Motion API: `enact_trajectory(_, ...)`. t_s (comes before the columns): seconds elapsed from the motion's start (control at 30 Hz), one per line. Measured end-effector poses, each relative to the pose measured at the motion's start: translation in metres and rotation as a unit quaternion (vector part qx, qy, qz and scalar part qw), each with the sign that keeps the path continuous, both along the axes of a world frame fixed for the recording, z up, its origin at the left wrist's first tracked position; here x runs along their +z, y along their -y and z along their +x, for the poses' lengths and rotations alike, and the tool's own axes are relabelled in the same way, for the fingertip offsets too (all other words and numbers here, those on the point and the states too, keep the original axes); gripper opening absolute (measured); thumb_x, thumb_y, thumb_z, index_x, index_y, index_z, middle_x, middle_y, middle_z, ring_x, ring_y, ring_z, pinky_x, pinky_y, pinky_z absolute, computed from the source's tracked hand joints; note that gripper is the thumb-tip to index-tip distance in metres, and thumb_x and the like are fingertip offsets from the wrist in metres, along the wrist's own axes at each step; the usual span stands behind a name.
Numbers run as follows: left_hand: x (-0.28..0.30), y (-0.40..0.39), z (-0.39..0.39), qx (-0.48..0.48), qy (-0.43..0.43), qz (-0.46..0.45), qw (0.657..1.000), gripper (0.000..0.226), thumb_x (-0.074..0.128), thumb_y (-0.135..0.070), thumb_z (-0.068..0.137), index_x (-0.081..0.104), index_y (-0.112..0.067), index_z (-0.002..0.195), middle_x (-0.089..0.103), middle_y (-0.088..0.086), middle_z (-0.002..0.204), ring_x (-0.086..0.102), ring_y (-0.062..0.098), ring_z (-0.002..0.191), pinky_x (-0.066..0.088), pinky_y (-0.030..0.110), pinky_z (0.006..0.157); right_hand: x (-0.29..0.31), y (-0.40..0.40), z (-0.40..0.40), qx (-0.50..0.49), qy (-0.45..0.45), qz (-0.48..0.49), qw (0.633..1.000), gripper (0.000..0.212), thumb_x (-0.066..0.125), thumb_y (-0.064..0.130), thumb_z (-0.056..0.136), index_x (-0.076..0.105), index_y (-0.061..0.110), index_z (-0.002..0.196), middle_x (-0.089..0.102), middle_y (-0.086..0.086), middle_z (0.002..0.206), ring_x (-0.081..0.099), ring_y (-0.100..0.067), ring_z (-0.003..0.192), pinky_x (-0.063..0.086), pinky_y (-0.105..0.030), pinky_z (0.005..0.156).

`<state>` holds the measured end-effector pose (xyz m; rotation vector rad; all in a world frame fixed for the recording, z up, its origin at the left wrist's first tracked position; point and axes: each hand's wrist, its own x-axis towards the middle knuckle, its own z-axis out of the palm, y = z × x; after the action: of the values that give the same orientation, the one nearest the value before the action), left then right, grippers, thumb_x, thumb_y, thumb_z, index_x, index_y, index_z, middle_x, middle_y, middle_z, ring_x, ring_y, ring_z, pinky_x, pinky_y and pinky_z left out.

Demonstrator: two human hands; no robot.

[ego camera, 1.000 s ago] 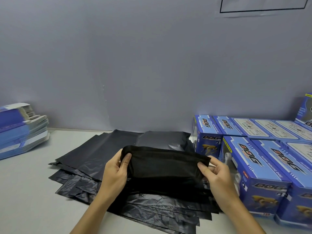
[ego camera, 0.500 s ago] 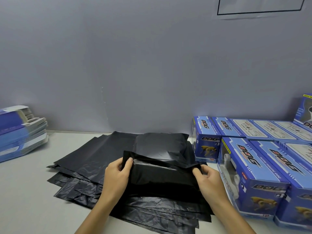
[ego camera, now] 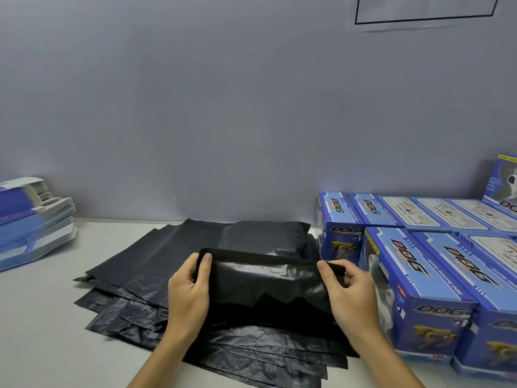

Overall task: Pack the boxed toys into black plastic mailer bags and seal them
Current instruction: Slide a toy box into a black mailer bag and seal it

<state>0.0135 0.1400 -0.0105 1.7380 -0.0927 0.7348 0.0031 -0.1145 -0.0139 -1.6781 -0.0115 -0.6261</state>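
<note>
1. At the middle of the desk (ego camera: 33, 317), a filled black mailer bag (ego camera: 265, 292) is held on top of a spread pile of flat mailer bags (ego camera: 134, 278), which serves as the landmark.
2. Its top flap is pinched at both ends: the left hand (ego camera: 190, 292) is clamped on the left corner with thumb over the fold, and the right hand (ego camera: 349, 295) is clamped on the right corner, probably so the flap can be folded down squarely for sealing.
3. Behind it, on the pile's far edge, another packed bag (ego camera: 265, 236) is laid, apparently finished.
4. Just right of the pile, blue boxed toys (ego camera: 419, 281) are ranked within reach.
5. Well left of the pile, flattened cartons (ego camera: 33, 225) are stacked.
</note>
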Motion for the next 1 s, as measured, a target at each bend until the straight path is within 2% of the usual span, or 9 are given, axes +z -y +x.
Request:
enact_trajectory(0.17, -0.007, 0.002, 0.012, 0.028, -0.069, 0.034, 0.997, 0.043, 0.055, -0.024, 0.101, 0.047, 0.004, 0.069, 0.042, 0.005, 0.057, 0.037, 0.014, 0.057, 0.027, 0.033, 0.057, -0.009, -0.008, 0.008, -0.012, -0.09, 0.012, 0.996, 0.021, 0.07, 0.033, 0.091, 0.071, 0.018, 0.077, 0.071, 0.002, 0.064, 0.067, -0.015, 0.063, 0.051, -0.02, 0.055)
enact_trajectory(0.33, -0.006, 0.004, 0.019, 0.05, -0.136, 0.056, 0.988, 0.047, 0.058, -0.023, 0.099, 0.039, -0.013, 0.057, 0.035, -0.009, 0.046, 0.032, 0.007, 0.046, 0.022, 0.023, 0.047, -0.011, -0.012, 0.011, -0.015, -0.15, -0.022, 0.988, 0.022, 0.071, 0.036, 0.09, 0.071, 0.019, 0.077, 0.072, 0.001, 0.069, 0.069, -0.02, 0.077, 0.058, -0.041, 0.076)
enact_trajectory(0.5, -0.009, 0.008, 0.017, 0.084, -0.113, 0.082, 0.987, 0.042, 0.058, -0.021, 0.099, 0.041, -0.008, 0.064, 0.039, -0.008, 0.051, 0.033, 0.009, 0.048, 0.025, 0.022, 0.048, -0.009, -0.022, 0.004, -0.079, -0.079, -0.088, 0.99, 0.015, 0.073, 0.031, 0.089, 0.061, 0.028, 0.08, 0.066, 0.006, 0.072, 0.062, -0.027, 0.087, 0.048, -0.035, 0.069)
enact_trajectory(0.57, -0.006, 0.012, 0.013, 0.116, -0.066, 0.114, 0.985, 0.024, 0.062, -0.015, 0.096, 0.052, -0.015, 0.075, 0.052, -0.007, 0.071, 0.044, 0.008, 0.061, 0.033, 0.016, 0.055, -0.007, -0.024, 0.0, -0.123, -0.019, -0.12, 0.985, 0.019, 0.075, 0.023, 0.087, 0.056, 0.027, 0.086, 0.061, 0.007, 0.084, 0.059, -0.021, 0.085, 0.044, -0.024, 0.066)
enact_trajectory(0.67, 0.0, 0.012, 0.005, 0.19, 0.037, 0.199, 0.961, 0.024, 0.071, -0.003, 0.086, 0.063, -0.018, 0.103, 0.05, -0.001, 0.101, 0.04, 0.013, 0.091, 0.037, 0.013, 0.069, 0.0, -0.022, -0.005, -0.23, 0.091, -0.216, 0.945, 0.022, 0.08, 0.01, 0.08, 0.064, 0.018, 0.093, 0.052, -0.001, 0.093, 0.05, -0.019, 0.091, 0.039, -0.018, 0.072)
enact_trajectory(0.73, 0.0, 0.007, 0.004, 0.188, 0.14, 0.306, 0.923, 0.025, 0.072, 0.008, 0.082, 0.07, -0.008, 0.101, 0.053, 0.005, 0.102, 0.041, 0.015, 0.092, 0.044, 0.022, 0.069, 0.005, -0.02, -0.008, -0.278, 0.17, -0.309, 0.894, 0.021, 0.079, 0.0, 0.075, 0.071, 0.012, 0.09, 0.052, -0.007, 0.092, 0.045, -0.022, 0.091, 0.042, -0.028, 0.073)
enact_trajectory(0.83, 0.0, 0.006, 0.003, 0.116, 0.179, 0.404, 0.889, 0.026, 0.07, 0.017, 0.074, 0.075, -0.002, 0.091, 0.065, 0.008, 0.093, 0.059, 0.021, 0.082, 0.052, 0.035, 0.069, 0.009, -0.022, -0.012, -0.235, 0.222, -0.401, 0.857, 0.028, 0.076, -0.014, 0.067, 0.074, 0.01, 0.082, 0.052, -0.007, 0.084, 0.047, -0.023, 0.078, 0.046, -0.035, 0.067)
enact_trajectory(0.9, 0.001, 0.007, 0.001, 0.083, 0.15, 0.385, 0.907, 0.03, 0.07, 0.021, 0.071, 0.076, 0.001, 0.092, 0.069, 0.008, 0.092, 0.067, 0.022, 0.076, 0.058, 0.034, 0.067, 0.007, -0.025, -0.015, -0.163, 0.204, -0.414, 0.872, 0.026, 0.077, -0.012, 0.067, 0.074, 0.009, 0.081, 0.055, -0.002, 0.083, 0.054, -0.019, 0.071, 0.052, -0.032, 0.058)
enact_trajectory(1.0, 0.005, 0.013, -0.006, 0.056, 0.111, 0.341, 0.932, 0.026, 0.057, 0.001, 0.081, 0.075, 0.002, 0.1, 0.07, 0.003, 0.098, 0.068, 0.015, 0.077, 0.056, 0.022, 0.072, 0.007, -0.029, -0.021, -0.098, 0.153, -0.403, 0.897, 0.017, 0.073, 0.002, 0.072, 0.074, 0.012, 0.085, 0.062, 0.005, 0.085, 0.06, -0.014, 0.069, 0.055, -0.026, 0.059)
